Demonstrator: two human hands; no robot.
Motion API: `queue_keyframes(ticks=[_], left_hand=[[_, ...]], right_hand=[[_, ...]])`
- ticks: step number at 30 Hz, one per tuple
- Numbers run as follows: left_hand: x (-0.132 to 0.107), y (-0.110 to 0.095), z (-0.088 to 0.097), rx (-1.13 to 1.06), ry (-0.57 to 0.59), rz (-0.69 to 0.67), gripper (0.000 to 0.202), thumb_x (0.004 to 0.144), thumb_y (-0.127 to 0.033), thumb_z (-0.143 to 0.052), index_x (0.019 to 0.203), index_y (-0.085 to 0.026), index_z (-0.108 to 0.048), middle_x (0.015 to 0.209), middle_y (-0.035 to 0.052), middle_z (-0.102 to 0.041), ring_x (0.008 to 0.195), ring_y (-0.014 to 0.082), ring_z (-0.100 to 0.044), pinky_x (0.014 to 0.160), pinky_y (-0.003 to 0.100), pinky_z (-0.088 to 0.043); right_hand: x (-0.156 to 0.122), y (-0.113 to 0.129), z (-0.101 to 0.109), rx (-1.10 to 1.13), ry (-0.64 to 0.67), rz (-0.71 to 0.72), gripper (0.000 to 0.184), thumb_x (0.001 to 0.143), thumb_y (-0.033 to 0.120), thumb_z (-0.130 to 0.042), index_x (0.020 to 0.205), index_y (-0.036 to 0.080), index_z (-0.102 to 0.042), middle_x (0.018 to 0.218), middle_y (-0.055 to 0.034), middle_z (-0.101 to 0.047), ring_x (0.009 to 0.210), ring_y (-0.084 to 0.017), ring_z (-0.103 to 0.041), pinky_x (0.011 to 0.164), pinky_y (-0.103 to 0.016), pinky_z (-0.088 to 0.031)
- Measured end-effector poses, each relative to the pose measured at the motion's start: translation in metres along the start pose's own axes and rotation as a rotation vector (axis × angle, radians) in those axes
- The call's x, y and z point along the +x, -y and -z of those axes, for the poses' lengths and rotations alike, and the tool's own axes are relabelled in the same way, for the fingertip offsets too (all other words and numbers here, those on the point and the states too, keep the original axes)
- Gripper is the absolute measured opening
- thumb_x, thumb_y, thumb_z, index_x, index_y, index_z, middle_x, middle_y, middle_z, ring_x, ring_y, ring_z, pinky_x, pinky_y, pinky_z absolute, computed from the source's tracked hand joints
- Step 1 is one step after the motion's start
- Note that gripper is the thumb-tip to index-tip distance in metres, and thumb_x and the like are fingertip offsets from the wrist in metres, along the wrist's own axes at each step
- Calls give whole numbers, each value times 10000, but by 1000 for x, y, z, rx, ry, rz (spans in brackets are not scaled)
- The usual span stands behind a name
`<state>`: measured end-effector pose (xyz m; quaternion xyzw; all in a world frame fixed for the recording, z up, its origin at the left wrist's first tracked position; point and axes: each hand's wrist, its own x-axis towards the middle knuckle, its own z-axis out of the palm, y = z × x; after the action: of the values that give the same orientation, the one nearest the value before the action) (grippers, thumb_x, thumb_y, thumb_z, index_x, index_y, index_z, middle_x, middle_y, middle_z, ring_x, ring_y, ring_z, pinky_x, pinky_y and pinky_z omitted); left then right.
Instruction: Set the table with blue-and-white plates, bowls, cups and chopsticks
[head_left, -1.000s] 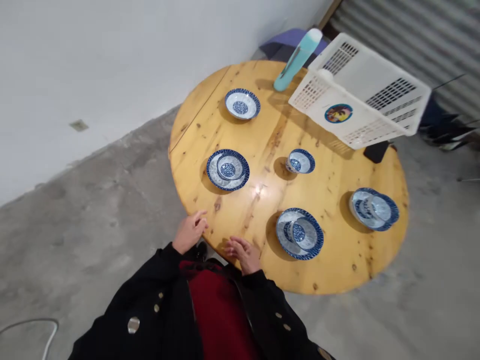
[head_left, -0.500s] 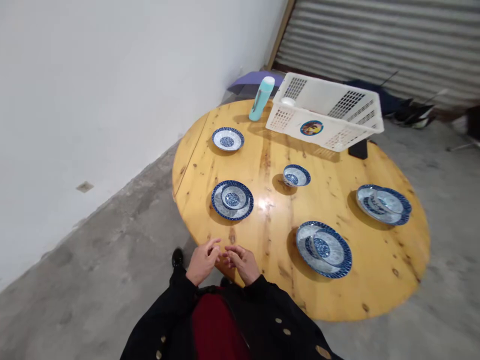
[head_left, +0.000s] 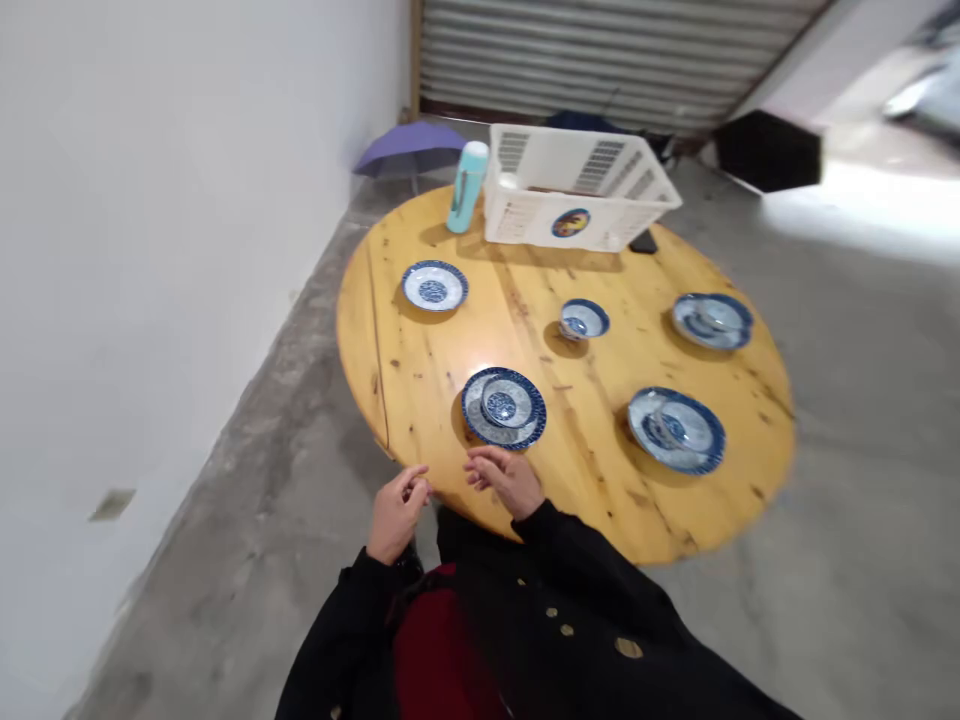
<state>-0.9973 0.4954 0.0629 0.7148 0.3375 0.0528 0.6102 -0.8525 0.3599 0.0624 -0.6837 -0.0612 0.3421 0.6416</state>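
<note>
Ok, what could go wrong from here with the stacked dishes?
The right hand sits short of the stacked blue-and-white dishes; a knock could slide the smaller dish off its plate. That stack sits near the edge of the wooden table, above a concrete floor, so a dropped dish might break.

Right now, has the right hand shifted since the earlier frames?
Yes: the right hand has moved forward, closer to the stacked blue-and-white dishes on the wooden table, and now sits just short of their rim.

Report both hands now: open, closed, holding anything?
Left hand: loosely curled, open, holding nothing.
Right hand: loosely curled, open, holding nothing.
</note>
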Motion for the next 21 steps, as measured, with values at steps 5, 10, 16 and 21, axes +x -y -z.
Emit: queue_keyframes(ticks=[5, 10, 16, 21], left_hand=[[70, -16, 16, -28, 65, -10, 496, 820, -466, -542, 1149, -118, -668, 844, 65, -719, 752, 187, -702, 781, 318, -559], [134, -37, 30, -43, 104, -11, 625, 768, -548, -586, 1179, -82, -653, 860, 79, -722, 774, 202, -719, 796, 342, -566], [191, -58, 43, 44, 145, 69, 574, 749, -521, -600, 1134, -101, -672, 852, 82, -729, 756, 205, -733, 650, 285, -546], [237, -73, 30, 65, 179, 84, 497, 772, -463, -584, 1106, -109, -684, 871, 96, -733, 764, 200, -734, 606, 262, -537]], right_hand=[[76, 49, 59, -53, -304, 112, 222, 693, 306, -729, 829, 140, -673, 668, -25, -716, 496, -123, -635, 433, -197, -481], [174, 84, 127, -48, -714, -29, 58, 771, 117, -654, 781, 127, -598, 580, 19, -619, 413, -97, -591, 401, -177, -468], [264, 85, 183, 62, -951, -150, 78, 893, 198, -602, 871, 124, -592, 556, 35, -543, 445, -124, -598, 444, -225, -530], [303, 70, 199, 150, -929, -151, 133, 942, 205, -509, 1010, 142, -604, 647, -10, -616, 643, -182, -708, 569, -299, -617]])
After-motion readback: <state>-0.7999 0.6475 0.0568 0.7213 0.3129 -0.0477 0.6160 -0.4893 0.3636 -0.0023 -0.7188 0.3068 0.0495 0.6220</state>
